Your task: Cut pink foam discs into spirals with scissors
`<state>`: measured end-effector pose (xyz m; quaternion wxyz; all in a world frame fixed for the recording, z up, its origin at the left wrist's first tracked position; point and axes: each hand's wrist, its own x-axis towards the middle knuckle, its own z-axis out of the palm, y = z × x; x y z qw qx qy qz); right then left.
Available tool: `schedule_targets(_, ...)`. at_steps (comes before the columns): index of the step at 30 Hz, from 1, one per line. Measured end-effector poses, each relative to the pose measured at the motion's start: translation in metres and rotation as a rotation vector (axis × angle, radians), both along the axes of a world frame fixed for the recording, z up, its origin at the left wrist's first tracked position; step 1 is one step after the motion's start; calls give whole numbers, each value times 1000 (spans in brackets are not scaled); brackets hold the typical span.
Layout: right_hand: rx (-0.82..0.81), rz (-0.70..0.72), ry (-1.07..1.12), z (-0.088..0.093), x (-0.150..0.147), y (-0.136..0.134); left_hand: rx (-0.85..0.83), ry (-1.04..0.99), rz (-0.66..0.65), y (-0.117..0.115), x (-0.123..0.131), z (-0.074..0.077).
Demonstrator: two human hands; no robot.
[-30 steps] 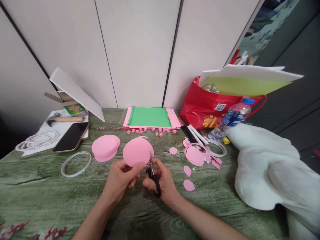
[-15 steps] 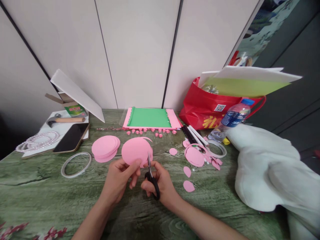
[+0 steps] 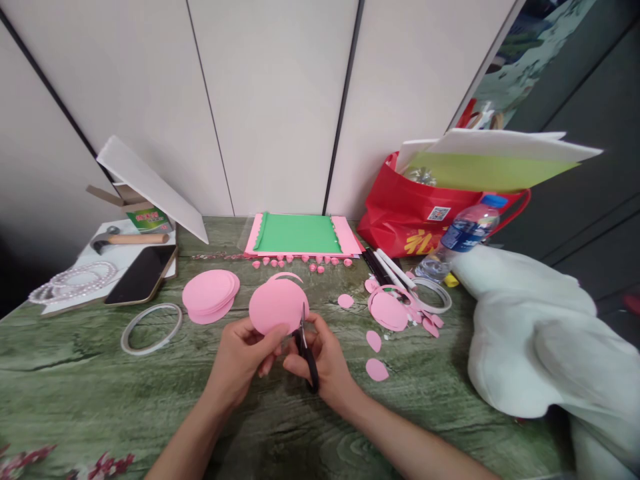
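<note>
Between thumb and fingers, my left hand (image 3: 246,350) pinches the lower edge of a round pink paper disc (image 3: 278,305). My right hand (image 3: 323,360) grips black-handled scissors (image 3: 307,357), whose blades point up along the disc's right edge. A thin curved strip of pink paper (image 3: 287,275) shows behind the disc's top. Left of my hands lies a stack of pink paper circles (image 3: 210,295). To the right, pink petal-shaped pieces (image 3: 377,369) and a pile of pink offcuts (image 3: 389,311) rest on the table. The far fingers of both hands are partly hidden.
A white tape roll (image 3: 151,329), phone (image 3: 141,274) and hammer (image 3: 129,239) lie left. Behind are green paper (image 3: 298,233) and small pink rolls (image 3: 313,268). Pens (image 3: 395,269), a red bag (image 3: 400,217), a bottle (image 3: 467,230) and a white plush object (image 3: 530,340) stand right.
The disc has turned and shifted slightly right in my left hand. The scissors have moved a little right along its edge, and the thin strip now arches over the disc's top.
</note>
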<state>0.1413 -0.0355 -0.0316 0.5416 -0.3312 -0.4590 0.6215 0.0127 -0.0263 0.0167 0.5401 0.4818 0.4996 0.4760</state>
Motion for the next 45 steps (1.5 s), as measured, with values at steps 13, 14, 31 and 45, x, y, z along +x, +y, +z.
schedule_targets(13,-46,2,-32,5,0,-1,36,-13,13,3,-3,0)
schedule_targets(14,-51,-4,-41,5,0,-1,39,-20,17,3,-3,1)
schedule_targets(31,-57,28,-14,2,-2,-3,10,-27,18,2,-3,-1)
schedule_targets(45,-13,7,18,1,-1,0,31,6,-13,2,-5,-2)
